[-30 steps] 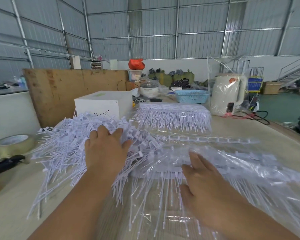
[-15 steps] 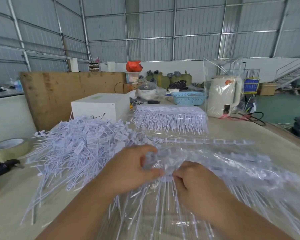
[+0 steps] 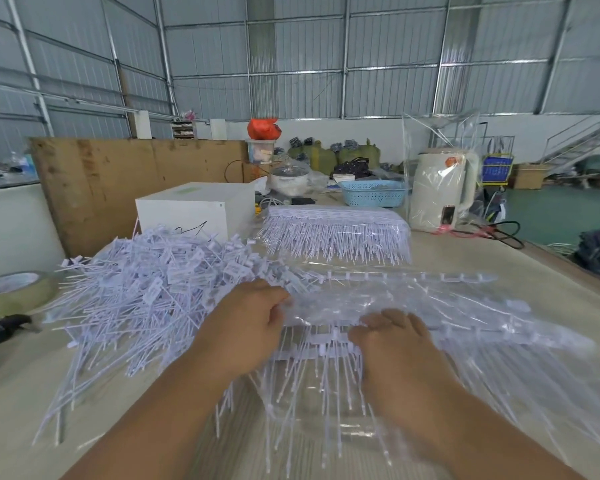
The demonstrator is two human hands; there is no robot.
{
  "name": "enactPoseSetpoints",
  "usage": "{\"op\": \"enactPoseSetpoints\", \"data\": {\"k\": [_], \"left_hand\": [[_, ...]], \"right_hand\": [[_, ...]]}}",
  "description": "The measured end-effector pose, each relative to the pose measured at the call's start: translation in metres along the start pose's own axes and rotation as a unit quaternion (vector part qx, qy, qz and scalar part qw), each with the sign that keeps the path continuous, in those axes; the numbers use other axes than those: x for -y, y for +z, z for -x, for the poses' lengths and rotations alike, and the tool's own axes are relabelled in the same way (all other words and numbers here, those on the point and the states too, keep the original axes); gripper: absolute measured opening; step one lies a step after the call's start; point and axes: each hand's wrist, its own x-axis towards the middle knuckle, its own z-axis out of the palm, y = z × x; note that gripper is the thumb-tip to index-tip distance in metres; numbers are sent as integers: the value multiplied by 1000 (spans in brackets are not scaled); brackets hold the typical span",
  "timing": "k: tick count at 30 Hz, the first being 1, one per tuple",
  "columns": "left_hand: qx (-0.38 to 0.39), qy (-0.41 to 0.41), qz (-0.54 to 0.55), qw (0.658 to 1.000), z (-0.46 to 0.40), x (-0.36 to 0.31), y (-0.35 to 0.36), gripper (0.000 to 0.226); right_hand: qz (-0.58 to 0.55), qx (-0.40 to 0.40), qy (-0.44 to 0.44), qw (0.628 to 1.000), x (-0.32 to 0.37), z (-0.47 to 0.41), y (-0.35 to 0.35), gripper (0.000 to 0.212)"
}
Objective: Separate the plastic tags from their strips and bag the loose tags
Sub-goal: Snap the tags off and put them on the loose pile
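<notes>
Both hands work at the near edge of a clear plastic bag [image 3: 413,306] that lies flat across the table [image 3: 534,271]. The left hand [image 3: 246,323] has its fingers curled round the bag's left edge, gripping the film. The right hand [image 3: 392,344] lies knuckles up with its fingers bent down onto a strip of tags [image 3: 312,348] that sits between the two hands, its thin white stems fanning out toward the camera; the fingertips are hidden, so I cannot tell whether it grips the strip or only presses on it. More strips show through the bag to the right, blurred. A large heap of loose tags [image 3: 146,282] lies on the table just left of the left hand, touching the bag's edge. Behind the bag rests a neat stack of strips [image 3: 336,233] with their stems hanging forward. A white box [image 3: 194,209] stands behind the heap, a blue basket [image 3: 373,194] and a wrapped white kettle [image 3: 442,188] farther back, and a roll of tape [image 3: 13,292] at the far left
</notes>
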Motion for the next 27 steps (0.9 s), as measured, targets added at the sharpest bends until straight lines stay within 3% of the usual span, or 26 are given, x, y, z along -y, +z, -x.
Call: {"op": "enactPoseSetpoints", "data": {"k": [2,6,10,15,19,24,27], "left_hand": [[20,4,18,1000,0,-4,3,18],[62,23,19,998,0,-5,8,33],[94,34,33,994,2,-7,13,28],[116,48,8,992,3,-6,20,23],[140,41,-38,989,4,-4,22,21],[108,19,-100,989,3,-6,27,18],[124,22,-11,992,3,-12,29,33]], "right_hand": [[-32,-28,-44,998,5,-3,5,55],[-91,1,-140,986,8,-5,17,52],[-123,-23,-118,985,2,-6,18,34],[-69,-17,-102,992,6,-3,16,27],[-85,-20,-127,988,5,-1,11,19],[-133,-31,-171,976,-1,1,2,20],[-156,-16,-183,971,-3,6,-3,18]]}}
